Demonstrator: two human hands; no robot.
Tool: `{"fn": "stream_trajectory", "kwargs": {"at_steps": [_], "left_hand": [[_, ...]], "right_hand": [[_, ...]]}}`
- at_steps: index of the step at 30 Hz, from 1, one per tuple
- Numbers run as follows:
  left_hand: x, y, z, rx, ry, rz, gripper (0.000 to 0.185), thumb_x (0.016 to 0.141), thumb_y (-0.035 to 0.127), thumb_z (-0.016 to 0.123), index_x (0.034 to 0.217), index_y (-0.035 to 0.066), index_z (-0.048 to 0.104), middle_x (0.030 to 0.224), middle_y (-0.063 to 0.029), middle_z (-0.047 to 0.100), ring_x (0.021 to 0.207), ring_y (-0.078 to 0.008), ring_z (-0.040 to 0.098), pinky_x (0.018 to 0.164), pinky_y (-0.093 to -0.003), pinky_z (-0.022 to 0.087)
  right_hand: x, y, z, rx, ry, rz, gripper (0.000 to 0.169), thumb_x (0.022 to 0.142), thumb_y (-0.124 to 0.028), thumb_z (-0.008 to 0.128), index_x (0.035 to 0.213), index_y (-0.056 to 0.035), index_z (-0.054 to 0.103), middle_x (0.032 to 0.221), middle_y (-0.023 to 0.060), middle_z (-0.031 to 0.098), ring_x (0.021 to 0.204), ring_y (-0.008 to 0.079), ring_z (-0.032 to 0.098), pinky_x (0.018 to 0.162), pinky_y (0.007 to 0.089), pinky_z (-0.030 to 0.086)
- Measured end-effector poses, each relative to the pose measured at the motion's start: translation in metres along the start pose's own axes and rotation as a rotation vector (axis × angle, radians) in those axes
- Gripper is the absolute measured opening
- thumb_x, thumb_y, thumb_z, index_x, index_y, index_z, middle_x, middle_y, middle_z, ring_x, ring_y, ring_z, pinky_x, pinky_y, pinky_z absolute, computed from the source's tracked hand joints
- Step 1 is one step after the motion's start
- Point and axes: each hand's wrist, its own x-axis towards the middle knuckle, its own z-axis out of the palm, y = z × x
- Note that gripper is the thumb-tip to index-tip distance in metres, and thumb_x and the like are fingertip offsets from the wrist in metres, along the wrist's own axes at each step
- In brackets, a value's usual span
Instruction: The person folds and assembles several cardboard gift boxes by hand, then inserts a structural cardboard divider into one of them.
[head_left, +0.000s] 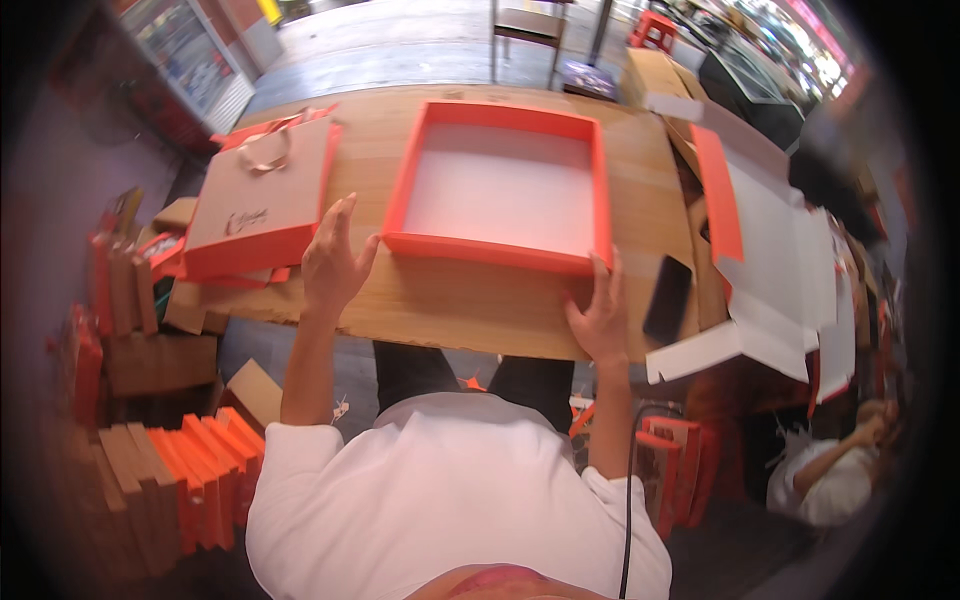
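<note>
A shallow, open box tray (499, 191) with orange-red walls and a white inside lies in front of me on a brown tabletop (450, 307). My right hand (600, 311) is at its near right corner, fingertips against the wall, thumb apart. To the left of the tray, my left hand (334, 259) is raised with fingers spread and holds nothing. Just beyond that hand lies a paper gift bag (259, 195), beige-pink with orange-red sides, ribbon handles and some writing on its face.
A dark phone (667, 298) rests right of my right hand. Flat white-and-orange box blanks (772, 277) overhang the table's right side. Folded orange and brown bags (187, 472) stand on the floor at left. Another person (832, 465) sits at lower right.
</note>
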Motion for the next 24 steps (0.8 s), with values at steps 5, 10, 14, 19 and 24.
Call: {"fn": "stream_trajectory", "kwargs": {"at_steps": [5,10,14,19,24], "left_hand": [[0.01,-0.118,-0.039,0.392,0.146,-0.232,0.084,0.089,0.044,0.081,0.157,0.014,0.043,0.15,-0.0225,0.052,0.136,-0.0418,0.054,0.109,-0.0541,0.049],[0.003,-0.158,-0.037,0.382,-0.183,-0.131,0.1,0.085,0.062,0.078,0.162,0.013,0.037,0.167,-0.0242,0.035,0.155,-0.0416,0.032,0.124,-0.0585,0.031],[-0.012,-0.126,-0.008,0.349,-0.22,-0.193,0.1,0.085,0.062,0.078,0.163,0.014,0.037,0.166,-0.0253,0.037,0.156,-0.0422,0.031,0.125,-0.0622,0.027],[0.0,-0.11,0.017,0.368,-0.269,-0.288,0.073,0.094,0.039,0.071,0.153,0.006,0.045,0.149,-0.032,0.052,0.139,-0.0432,0.054,0.101,-0.0553,0.055],[0.022,-0.096,0.025,0.474,-0.34,-0.244,0.061,0.096,0.023,0.066,0.152,0.006,0.049,0.107,-0.0292,0.072,0.102,-0.0384,0.075,0.078,-0.0497,0.064]], "right_hand": [[0.001,-0.004,0.001,0.009,-0.021,0.002,0.084,0.087,-0.018,0.083,0.159,-0.0177,0.039,0.168,0.0257,0.028,0.148,0.0513,0.041,0.114,0.056,0.046],[0.001,-0.009,-0.002,0.007,-0.009,0.019,0.092,0.088,-0.017,0.082,0.164,-0.0201,0.03,0.171,0.025,0.023,0.152,0.0503,0.035,0.117,0.0564,0.044],[0.001,-0.01,0.002,-0.005,-0.008,0.028,0.099,0.087,-0.016,0.082,0.167,-0.021,0.025,0.172,0.0248,0.02,0.154,0.0498,0.033,0.118,0.0558,0.044],[0.003,-0.01,-0.001,-0.011,0.004,0.026,0.1,0.084,-0.009,0.081,0.166,-0.0185,0.025,0.172,0.0243,0.017,0.154,0.0496,0.033,0.116,0.0546,0.047],[0.002,-0.008,-0.001,-0.006,0.008,0.027,0.099,0.083,-0.008,0.081,0.165,-0.018,0.027,0.172,0.024,0.016,0.153,0.0495,0.034,0.115,0.0541,0.049]]}}
